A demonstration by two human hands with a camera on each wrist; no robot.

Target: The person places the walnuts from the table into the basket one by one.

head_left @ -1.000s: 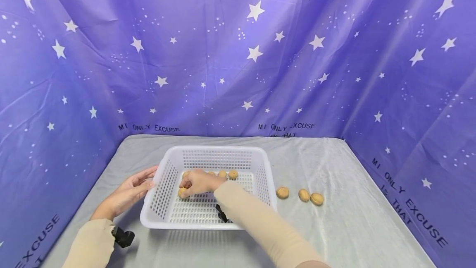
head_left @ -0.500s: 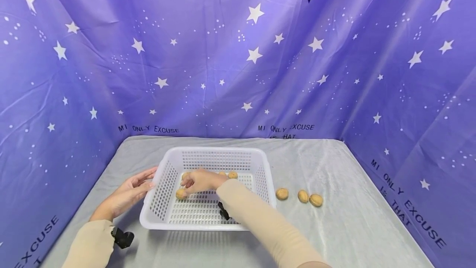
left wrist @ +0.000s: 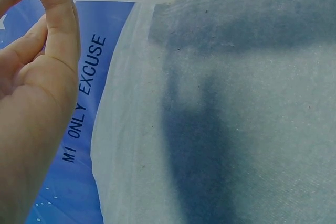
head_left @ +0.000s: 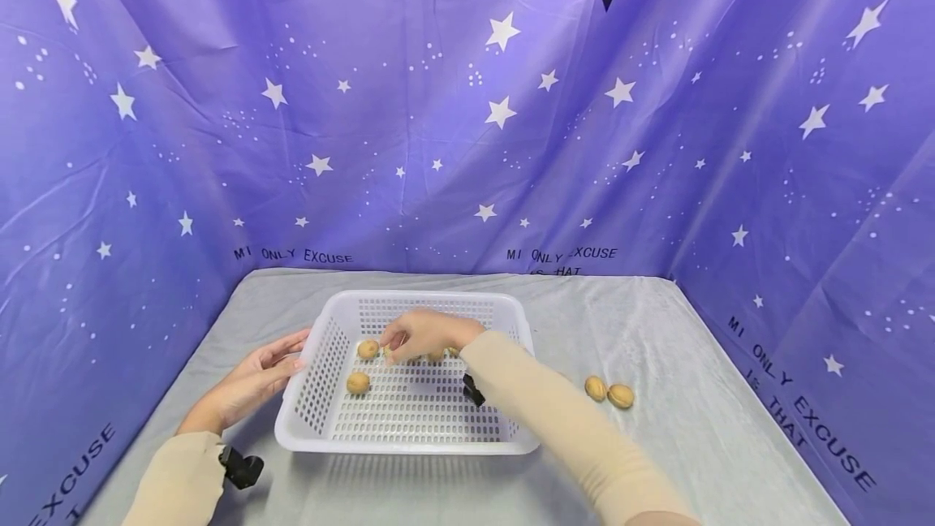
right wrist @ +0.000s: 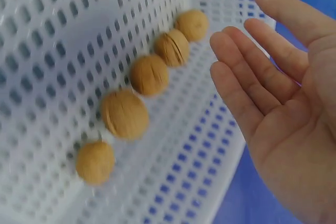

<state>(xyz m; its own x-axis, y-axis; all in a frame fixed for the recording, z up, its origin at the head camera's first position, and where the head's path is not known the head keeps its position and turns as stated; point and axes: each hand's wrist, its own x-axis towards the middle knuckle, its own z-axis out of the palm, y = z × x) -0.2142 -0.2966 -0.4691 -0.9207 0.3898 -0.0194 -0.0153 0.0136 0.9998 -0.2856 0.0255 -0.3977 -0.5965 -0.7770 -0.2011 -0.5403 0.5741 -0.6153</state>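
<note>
A white slotted plastic basket (head_left: 405,446) sits on the table with several walnuts in it. Most walnuts form a row toward its back, seen end to end in the right wrist view, such as the walnut (right wrist: 125,115). One walnut (head_left: 358,383) lies apart, nearer the front left. My right hand (head_left: 422,333) hovers over the row and partly hides it from the head camera. Its fingers are extended and hold nothing, as the right wrist view shows. At the basket's left rim my left hand (head_left: 256,376) grips the edge, thumb on the lip and fingers reaching to its outside.
Right of the basket, two walnuts (head_left: 608,392) lie on the grey cloth-covered table (head_left: 701,428), beyond my right sleeve (head_left: 570,420). Purple star-printed curtain (head_left: 438,120) encloses the back and sides. A black wrist mount (head_left: 241,467) sits on my left sleeve.
My right hand has let go of the front-left walnut and moved right and up over the row. The sleeve now covers the nearest loose walnut outside. My left hand stays at the rim.
</note>
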